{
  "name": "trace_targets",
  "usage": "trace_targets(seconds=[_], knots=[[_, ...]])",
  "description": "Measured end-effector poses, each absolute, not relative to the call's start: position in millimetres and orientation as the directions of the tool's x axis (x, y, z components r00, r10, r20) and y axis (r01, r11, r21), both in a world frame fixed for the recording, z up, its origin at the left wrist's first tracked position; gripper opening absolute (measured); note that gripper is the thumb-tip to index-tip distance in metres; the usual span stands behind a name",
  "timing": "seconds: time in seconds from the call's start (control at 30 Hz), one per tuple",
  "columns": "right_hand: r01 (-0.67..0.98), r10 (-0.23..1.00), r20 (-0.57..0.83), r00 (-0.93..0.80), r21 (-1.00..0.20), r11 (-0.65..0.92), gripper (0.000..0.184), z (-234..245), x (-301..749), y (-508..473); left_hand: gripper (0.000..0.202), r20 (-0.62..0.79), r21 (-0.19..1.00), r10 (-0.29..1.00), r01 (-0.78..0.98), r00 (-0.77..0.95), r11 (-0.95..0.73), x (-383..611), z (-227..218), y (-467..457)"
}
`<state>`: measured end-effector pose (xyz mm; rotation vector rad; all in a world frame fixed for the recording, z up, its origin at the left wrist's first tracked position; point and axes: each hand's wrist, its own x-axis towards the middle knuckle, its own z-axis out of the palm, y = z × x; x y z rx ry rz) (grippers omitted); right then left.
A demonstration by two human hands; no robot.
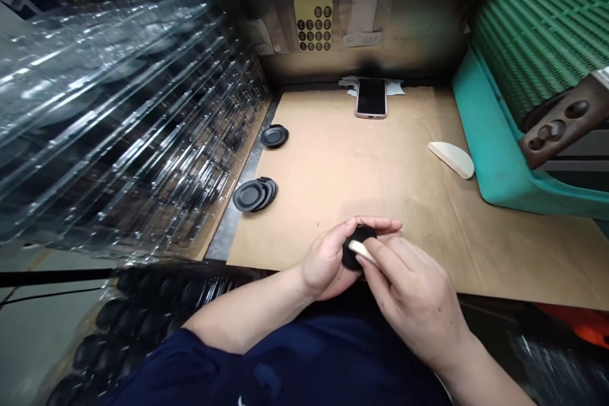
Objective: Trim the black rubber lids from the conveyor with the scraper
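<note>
My left hand is closed around a round black disc-shaped part, held just above the front edge of the cardboard-covered table. Between the thumb and fingers of my right hand is a small off-white tool, its rounded tip against the face of the disc or just over it. Part of the disc is hidden by my fingers. On the left of the table lie overlapping black discs, with a smaller group of black discs farther back.
A tall stack of clear plastic trays leans along the left. A phone lies at the back, and a half-round cream piece at the right beside a teal bin under a green ribbed belt. Black parts fill a tray at lower left.
</note>
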<state>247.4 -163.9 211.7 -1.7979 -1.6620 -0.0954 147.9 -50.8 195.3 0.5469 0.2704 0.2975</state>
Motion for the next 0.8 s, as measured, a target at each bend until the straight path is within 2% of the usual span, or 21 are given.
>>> trace_targets(seconds=[0.13, 0.27, 0.37, 0.5, 0.6, 0.8], knots=[[0.941, 0.842, 0.482, 0.241, -0.328, -0.082, 0.016, 214.2, 249.9, -167.0, 0.046, -0.181, 0.557, 0.359, -0.205, 0.916, 0.804, 146.9, 195.0, -52.0], [0.903, 0.894, 0.389, 0.224, -0.427, -0.041, 0.016, 218.2, 244.8, -174.6, 0.048, -0.163, 0.542, 0.375, -0.235, 0.913, 0.807, 148.7, 193.9, -52.0], [0.877, 0.898, 0.394, 0.197, -0.48, 0.018, 0.014, 214.9, 244.9, -170.9, 0.047, -0.144, 0.557, 0.383, -0.246, 0.912, 0.793, 149.8, 194.0, -51.5], [0.927, 0.859, 0.449, 0.247, -0.367, -0.074, 0.015, 211.4, 250.2, -165.2, 0.047, -0.165, 0.57, 0.365, -0.213, 0.916, 0.794, 148.9, 195.5, -51.4], [0.935, 0.863, 0.422, 0.279, -0.325, -0.143, 0.018, 214.7, 249.2, -170.3, 0.046, -0.167, 0.561, 0.376, -0.226, 0.912, 0.796, 148.6, 194.7, -51.9], [0.857, 0.907, 0.364, 0.212, -0.515, 0.006, 0.015, 218.6, 241.8, -173.6, 0.046, -0.148, 0.499, 0.354, -0.239, 0.924, 0.833, 149.1, 190.3, -49.2]])
